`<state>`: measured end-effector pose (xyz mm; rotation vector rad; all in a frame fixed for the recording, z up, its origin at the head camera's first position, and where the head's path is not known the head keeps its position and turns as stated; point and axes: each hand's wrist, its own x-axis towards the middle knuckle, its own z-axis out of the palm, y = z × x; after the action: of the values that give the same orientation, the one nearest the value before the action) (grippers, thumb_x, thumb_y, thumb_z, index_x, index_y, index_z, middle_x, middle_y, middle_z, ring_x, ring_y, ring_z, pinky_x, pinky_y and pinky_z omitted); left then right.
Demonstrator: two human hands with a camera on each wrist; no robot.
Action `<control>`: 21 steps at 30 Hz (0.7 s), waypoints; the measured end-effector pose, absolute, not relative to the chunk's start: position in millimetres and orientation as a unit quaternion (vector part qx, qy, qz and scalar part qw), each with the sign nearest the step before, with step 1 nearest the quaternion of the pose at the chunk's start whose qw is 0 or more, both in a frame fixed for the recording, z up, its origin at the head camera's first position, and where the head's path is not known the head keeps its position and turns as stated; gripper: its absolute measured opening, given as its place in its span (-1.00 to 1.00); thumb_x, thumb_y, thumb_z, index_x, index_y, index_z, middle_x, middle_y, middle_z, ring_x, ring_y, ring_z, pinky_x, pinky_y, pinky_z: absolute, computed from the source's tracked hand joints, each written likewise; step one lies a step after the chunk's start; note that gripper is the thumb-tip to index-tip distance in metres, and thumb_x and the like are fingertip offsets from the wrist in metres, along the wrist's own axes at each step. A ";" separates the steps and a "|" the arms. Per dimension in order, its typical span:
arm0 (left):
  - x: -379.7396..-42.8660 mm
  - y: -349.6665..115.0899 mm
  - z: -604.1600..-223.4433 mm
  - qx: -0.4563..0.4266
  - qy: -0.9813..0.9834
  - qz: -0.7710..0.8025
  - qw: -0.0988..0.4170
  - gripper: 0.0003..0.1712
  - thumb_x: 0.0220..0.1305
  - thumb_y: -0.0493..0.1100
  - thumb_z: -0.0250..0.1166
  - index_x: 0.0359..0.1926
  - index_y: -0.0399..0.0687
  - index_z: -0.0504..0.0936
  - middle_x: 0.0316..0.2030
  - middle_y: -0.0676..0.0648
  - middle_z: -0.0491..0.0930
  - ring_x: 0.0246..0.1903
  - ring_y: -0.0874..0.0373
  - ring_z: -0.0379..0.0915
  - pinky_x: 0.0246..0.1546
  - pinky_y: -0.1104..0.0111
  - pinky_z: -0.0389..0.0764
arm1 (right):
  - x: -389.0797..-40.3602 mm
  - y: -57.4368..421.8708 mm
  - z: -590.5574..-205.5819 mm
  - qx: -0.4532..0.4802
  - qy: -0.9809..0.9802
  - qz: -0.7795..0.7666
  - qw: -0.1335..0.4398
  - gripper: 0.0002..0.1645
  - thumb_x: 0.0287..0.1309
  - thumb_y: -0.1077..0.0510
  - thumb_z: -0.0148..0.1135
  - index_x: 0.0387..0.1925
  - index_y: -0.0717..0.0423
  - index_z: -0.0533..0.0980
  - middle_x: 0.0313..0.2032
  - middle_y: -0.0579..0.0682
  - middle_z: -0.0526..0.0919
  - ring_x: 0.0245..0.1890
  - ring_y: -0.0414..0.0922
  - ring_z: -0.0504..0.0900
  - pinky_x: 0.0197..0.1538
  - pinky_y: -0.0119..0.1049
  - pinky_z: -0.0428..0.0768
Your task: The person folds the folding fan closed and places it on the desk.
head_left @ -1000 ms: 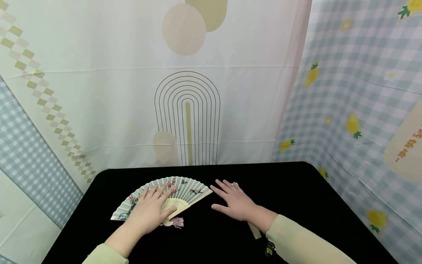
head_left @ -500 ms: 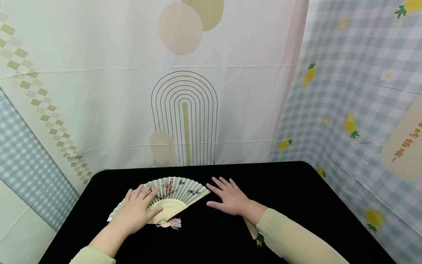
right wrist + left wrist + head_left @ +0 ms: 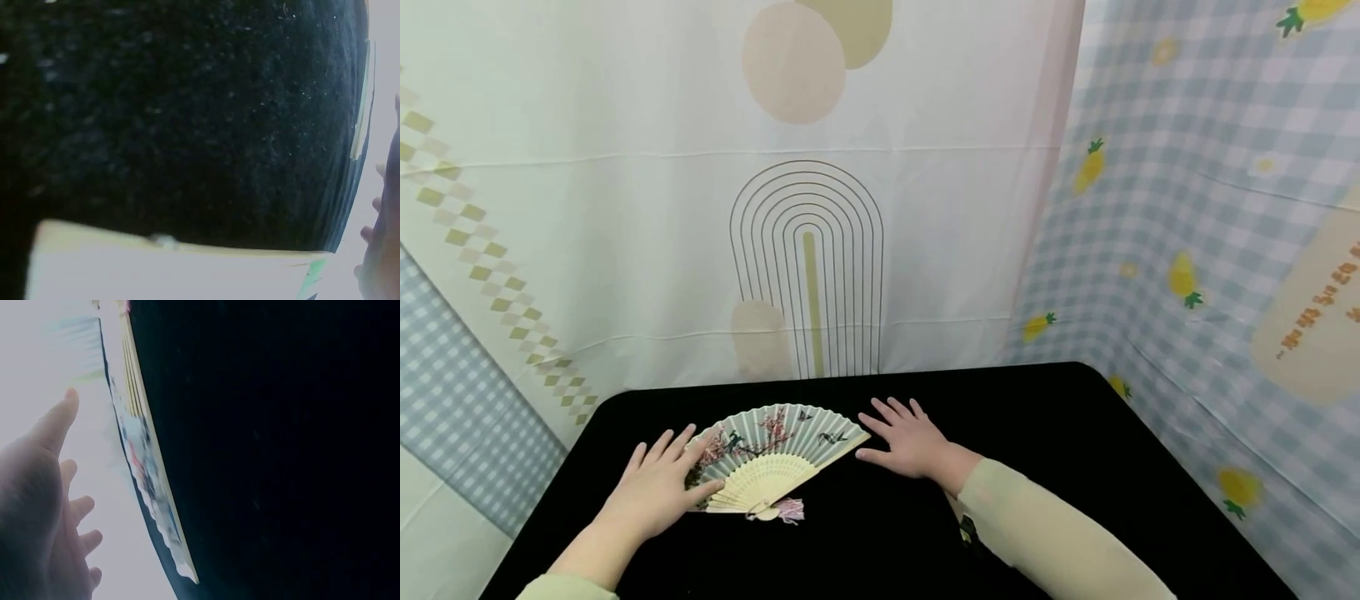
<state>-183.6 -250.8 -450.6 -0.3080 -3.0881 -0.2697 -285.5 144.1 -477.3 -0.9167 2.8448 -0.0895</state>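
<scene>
A folding fan [image 3: 767, 475] lies spread on the black table, with pale ribs, a pink tassel [image 3: 791, 510] and printed blossoms and birds. My left hand [image 3: 651, 496], fingers straight and spread, overlaps the fan's left end and hides part of it. In the left wrist view a gap shows between my left hand [image 3: 34, 494] and the fan [image 3: 147, 450]. Beside the fan's right tip is my right hand [image 3: 906, 439], fingers extended, holding nothing. The right wrist view shows my right hand [image 3: 382, 237] at the edge and the fan [image 3: 362, 119] beyond it.
A pale flat object [image 3: 169, 275] with a green mark lies on the table, mostly under my right forearm in the head view. Behind the black table [image 3: 1030, 400] hangs a white patterned curtain [image 3: 940, 250]. A blue checked curtain [image 3: 1150, 233] stands at the right.
My left hand has moved left, off the middle of the fan, uncovering more of its print. My right hand stays by the right tip. The whole head view has shifted slightly.
</scene>
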 end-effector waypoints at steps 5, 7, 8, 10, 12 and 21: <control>-182.3 -268.0 -453.4 -0.086 -0.993 -0.083 -0.001 0.05 0.22 0.52 0.10 0.50 -0.05 0.25 0.43 -0.38 0.13 0.36 -0.51 -0.06 0.28 -0.41 -0.10 | -288.2 139.5 -477.7 -0.294 0.952 -0.020 0.077 -0.02 0.23 -0.66 -0.46 0.55 -0.37 0.01 0.56 -0.09 -0.08 0.54 0.04 -0.10 0.50 0.21 -0.11; -182.2 -274.6 -455.5 -0.079 -0.993 -0.084 -0.007 0.05 0.23 0.54 0.06 0.51 -0.04 0.23 0.43 -0.39 0.12 0.36 -0.52 -0.07 0.27 -0.41 -0.11 | -289.6 138.3 -478.6 -0.290 0.954 -0.011 0.072 -0.03 0.23 -0.65 -0.46 0.55 -0.37 0.01 0.56 -0.09 -0.08 0.54 0.03 -0.10 0.50 0.20 -0.11; -182.2 -278.4 -456.8 -0.076 -0.994 -0.084 -0.010 0.06 0.24 0.55 0.04 0.51 -0.04 0.20 0.43 -0.41 0.11 0.36 -0.52 -0.08 0.27 -0.42 -0.12 | -290.3 137.5 -479.1 -0.289 0.955 -0.007 0.069 -0.03 0.24 -0.65 -0.46 0.55 -0.37 0.02 0.56 -0.10 -0.08 0.54 0.03 -0.09 0.50 0.20 -0.11; -181.7 -285.6 -459.3 -0.068 -0.994 -0.088 -0.017 0.07 0.24 0.56 0.02 0.52 -0.05 0.18 0.43 -0.43 0.09 0.35 -0.54 -0.10 0.26 -0.43 -0.14 | -291.3 136.0 -479.6 -0.288 0.956 -0.002 0.063 -0.04 0.24 -0.65 -0.46 0.55 -0.37 0.04 0.56 -0.10 -0.07 0.54 0.03 -0.09 0.50 0.20 -0.11; -181.1 -292.6 -462.1 -0.061 -0.994 -0.092 -0.027 0.09 0.23 0.57 0.01 0.53 -0.06 0.16 0.43 -0.45 0.07 0.35 -0.56 -0.12 0.25 -0.44 -0.16 | -292.7 134.2 -481.0 -0.287 0.956 0.000 0.058 -0.05 0.25 -0.64 -0.44 0.55 -0.37 0.05 0.56 -0.11 -0.06 0.54 0.03 -0.08 0.50 0.20 -0.11; -179.1 -314.1 -470.6 -0.033 -0.992 -0.109 -0.062 0.19 0.18 0.63 -0.04 0.52 -0.15 0.13 0.42 -0.50 0.01 0.33 -0.61 -0.19 0.20 -0.49 -0.23 | -297.6 129.3 -482.4 -0.278 0.959 -0.003 0.054 -0.08 0.28 -0.61 -0.35 0.53 -0.34 0.12 0.55 -0.08 -0.01 0.53 0.05 -0.04 0.49 0.21 -0.10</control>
<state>-179.1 -314.1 -470.6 -0.1093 -3.2448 -0.3572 -297.6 129.3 -482.4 -0.8454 2.9123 -0.0095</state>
